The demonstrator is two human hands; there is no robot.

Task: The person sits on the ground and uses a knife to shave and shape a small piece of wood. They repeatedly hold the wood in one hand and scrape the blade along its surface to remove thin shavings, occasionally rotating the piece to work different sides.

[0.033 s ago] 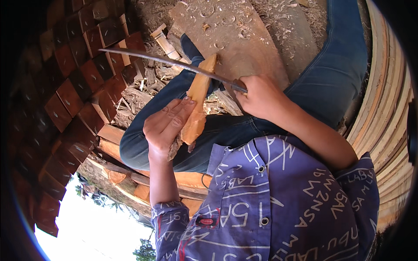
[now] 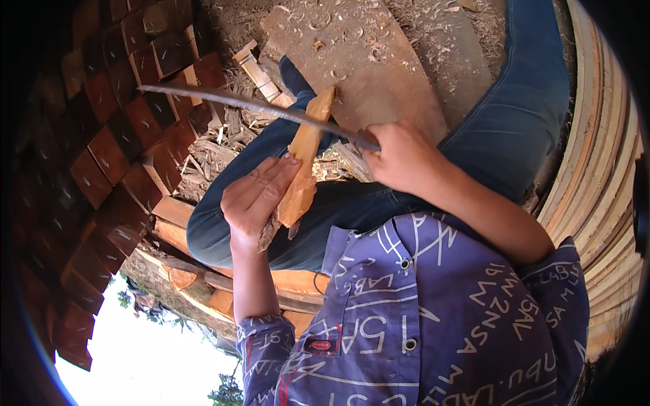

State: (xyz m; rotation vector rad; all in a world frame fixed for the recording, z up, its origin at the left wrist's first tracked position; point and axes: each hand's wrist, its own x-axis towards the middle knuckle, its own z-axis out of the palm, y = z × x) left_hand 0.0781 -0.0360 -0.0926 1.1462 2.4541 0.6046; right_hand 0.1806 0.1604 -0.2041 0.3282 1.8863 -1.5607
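Observation:
My left hand (image 2: 254,196) is closed around the lower part of a piece of wood (image 2: 308,145), which stands slanted, narrow end pointing away. The wood has a fresh yellow-orange face and rough bark near my wrist. In my right hand (image 2: 399,155) is the handle of a machete (image 2: 237,101), its long, thin metal blade seen nearly edge-on. The blade reaches far to the left and crosses the wood near its upper end; whether it cuts in or only lies across cannot be made out. My right fingers hide most of the handle.
A flat, worn board (image 2: 379,74) scattered with shavings lies ahead, between my jeans-clad legs (image 2: 501,128). Stacked dark wood blocks (image 2: 115,155) rise at left. Long curved-looking planks (image 2: 596,203) line the right. Wood chips (image 2: 210,149) and a small pale wooden piece (image 2: 257,71) lie on the ground.
The machete has shifted left and slightly downward, its tip farther left, with my right hand moving the same way. The wood and my left hand have moved only a little.

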